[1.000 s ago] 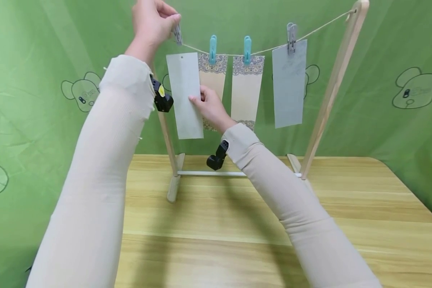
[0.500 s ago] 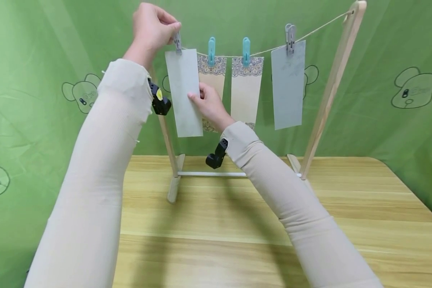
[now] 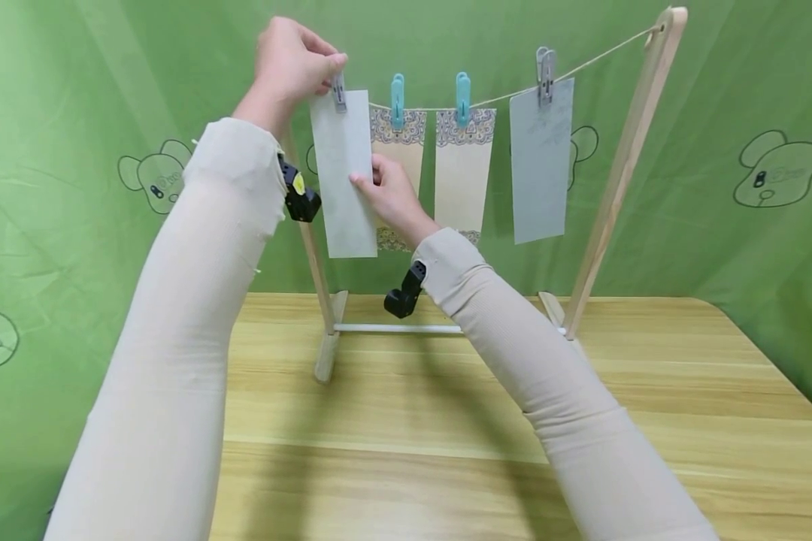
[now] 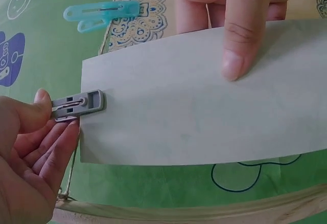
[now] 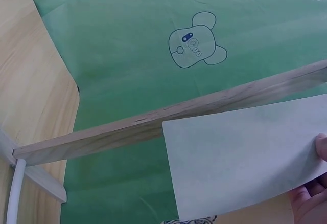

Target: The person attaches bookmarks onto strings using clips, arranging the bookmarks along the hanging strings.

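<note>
My left hand (image 3: 291,64) pinches a grey clothespin (image 4: 82,104) between thumb and fingers. The clothespin's tip overlaps the top edge of a pale grey paper card (image 3: 341,176), which hangs upright at the left end of the string (image 3: 497,99). With thumb in front and fingers behind, my right hand (image 3: 395,195) holds that card by its right edge. Behind the right hand hangs a patterned beige card (image 3: 406,150) under a teal clothespin (image 3: 397,101).
Farther right hang another patterned card (image 3: 459,173) with a teal clothespin (image 3: 463,100) and a grey card (image 3: 543,169) under a grey clothespin (image 3: 545,75). The string joins two wooden posts (image 3: 612,180); a white bar (image 3: 399,327) links them low, above the wooden table (image 3: 406,428).
My left hand has come down and slightly right, bringing the grey clothespin over the card's top edge, covering its small hole. The right hand keeps holding the card, which has shifted slightly left.
</note>
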Demonstrator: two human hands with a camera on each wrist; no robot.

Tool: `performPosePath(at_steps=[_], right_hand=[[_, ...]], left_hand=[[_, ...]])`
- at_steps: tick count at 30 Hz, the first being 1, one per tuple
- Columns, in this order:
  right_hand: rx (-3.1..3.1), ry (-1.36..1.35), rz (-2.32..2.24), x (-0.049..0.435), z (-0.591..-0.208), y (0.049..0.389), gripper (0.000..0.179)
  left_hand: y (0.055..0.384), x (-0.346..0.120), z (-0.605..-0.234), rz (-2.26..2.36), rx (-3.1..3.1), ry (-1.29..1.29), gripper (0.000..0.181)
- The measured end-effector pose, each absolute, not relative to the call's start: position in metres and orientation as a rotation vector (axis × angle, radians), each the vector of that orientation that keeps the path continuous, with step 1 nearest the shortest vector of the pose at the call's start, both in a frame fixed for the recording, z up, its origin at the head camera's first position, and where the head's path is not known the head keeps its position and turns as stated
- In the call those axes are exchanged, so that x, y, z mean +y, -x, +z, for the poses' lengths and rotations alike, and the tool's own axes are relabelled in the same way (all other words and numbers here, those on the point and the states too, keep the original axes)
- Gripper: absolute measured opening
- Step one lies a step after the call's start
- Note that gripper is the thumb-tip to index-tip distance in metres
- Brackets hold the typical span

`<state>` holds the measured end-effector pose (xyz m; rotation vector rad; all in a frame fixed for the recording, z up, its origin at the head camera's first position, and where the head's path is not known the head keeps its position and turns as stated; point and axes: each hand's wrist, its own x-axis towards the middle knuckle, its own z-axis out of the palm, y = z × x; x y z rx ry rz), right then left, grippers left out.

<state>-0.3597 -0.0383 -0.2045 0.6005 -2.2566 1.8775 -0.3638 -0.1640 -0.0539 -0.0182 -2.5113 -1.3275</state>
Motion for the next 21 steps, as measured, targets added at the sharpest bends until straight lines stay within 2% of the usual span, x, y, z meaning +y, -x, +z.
performPosePath(at_steps=[14, 21], right_hand=[[-2.335, -0.530, 1.846, -0.020, -0.214, 0.357, 0.029], [-2.363, -0.494, 1.925, -0.006, -0.233, 0.348, 0.028]], left_hand=[[0.348, -0.170, -0.060, -1.516, -2.489, 0.164, 0.040], [0.333, -0.177, -0.085, -1.576, -2.335, 0.194, 0.049]])
